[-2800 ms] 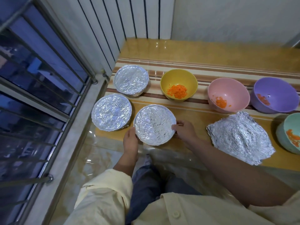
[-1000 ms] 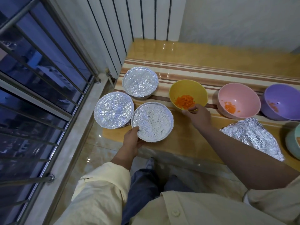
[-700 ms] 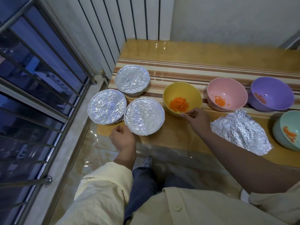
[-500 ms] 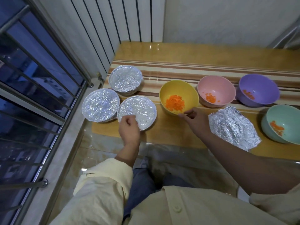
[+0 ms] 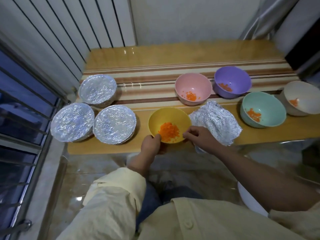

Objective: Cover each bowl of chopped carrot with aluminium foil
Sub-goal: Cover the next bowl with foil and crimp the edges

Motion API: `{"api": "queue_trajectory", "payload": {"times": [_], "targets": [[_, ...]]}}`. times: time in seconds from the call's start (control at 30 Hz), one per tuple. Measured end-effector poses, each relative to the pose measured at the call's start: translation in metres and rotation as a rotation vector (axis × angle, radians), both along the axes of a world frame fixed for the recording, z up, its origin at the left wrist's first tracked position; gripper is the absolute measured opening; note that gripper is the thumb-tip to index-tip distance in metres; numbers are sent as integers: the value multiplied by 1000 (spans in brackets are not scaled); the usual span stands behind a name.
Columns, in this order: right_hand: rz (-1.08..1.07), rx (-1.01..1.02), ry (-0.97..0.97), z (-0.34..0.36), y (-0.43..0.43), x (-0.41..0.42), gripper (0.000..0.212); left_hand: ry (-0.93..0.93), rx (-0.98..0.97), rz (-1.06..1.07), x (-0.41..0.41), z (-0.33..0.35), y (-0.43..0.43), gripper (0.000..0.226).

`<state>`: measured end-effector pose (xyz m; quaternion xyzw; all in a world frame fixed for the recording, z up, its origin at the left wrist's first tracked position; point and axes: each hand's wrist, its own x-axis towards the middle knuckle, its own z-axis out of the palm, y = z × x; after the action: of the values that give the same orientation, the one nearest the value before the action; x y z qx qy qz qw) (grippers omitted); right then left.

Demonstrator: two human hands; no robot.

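A yellow bowl [image 5: 168, 118] of chopped carrot [image 5: 168, 132] sits near the table's front edge. My left hand [image 5: 151, 144] grips its near-left rim. My right hand [image 5: 199, 136] pinches its near-right rim. Three foil-covered bowls stand at the left: one at the back [image 5: 97, 89], one front left [image 5: 72, 121], one front right [image 5: 114, 123]. A crumpled stack of foil sheets [image 5: 216, 120] lies just right of the yellow bowl. Uncovered bowls with carrot: pink [image 5: 193, 89], purple [image 5: 232, 82], teal [image 5: 263, 109], white [image 5: 302, 97].
The wooden table [image 5: 173, 54] has a striped band across its middle and open surface at the back. A barred window [image 5: 20, 104] runs along the left. A white basin [image 5: 251, 201] sits on the floor at the lower right, under my right arm.
The third foil-covered bowl was pushed left beside the others and released. The yellow bowl has been drawn to the front edge; my left hand moved over to hold it with the right.
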<state>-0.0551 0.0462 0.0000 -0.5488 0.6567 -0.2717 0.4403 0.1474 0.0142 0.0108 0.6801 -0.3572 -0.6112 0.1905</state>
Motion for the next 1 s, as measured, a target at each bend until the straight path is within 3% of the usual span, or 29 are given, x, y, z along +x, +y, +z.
{"api": "queue_trajectory", "payload": {"times": [0.27, 0.33, 0.43, 0.57, 0.7, 0.87, 1.0], "targets": [[34, 45, -49, -4, 1, -11, 11, -165, 26, -153, 5, -8, -5, 26], [-65, 11, -41, -3, -4, -14, 13, -259, -29, -163, 6, -4, -10, 44], [-155, 0, -38, -2, -15, -18, 12, -442, -133, -249, 5, 5, -21, 49], [-108, 88, 19, 1, -27, -21, 14, -506, -204, -334, 2, 9, -36, 48], [-248, 81, -23, 4, -42, -23, 17, -525, -291, -422, -1, 8, -54, 49], [-410, 118, -303, 3, -81, -29, 56, -480, -299, -525, -2, 7, -84, 40], [-594, 226, -503, -1, -109, -29, 56, -475, -298, -601, -2, 5, -105, 34]]}}
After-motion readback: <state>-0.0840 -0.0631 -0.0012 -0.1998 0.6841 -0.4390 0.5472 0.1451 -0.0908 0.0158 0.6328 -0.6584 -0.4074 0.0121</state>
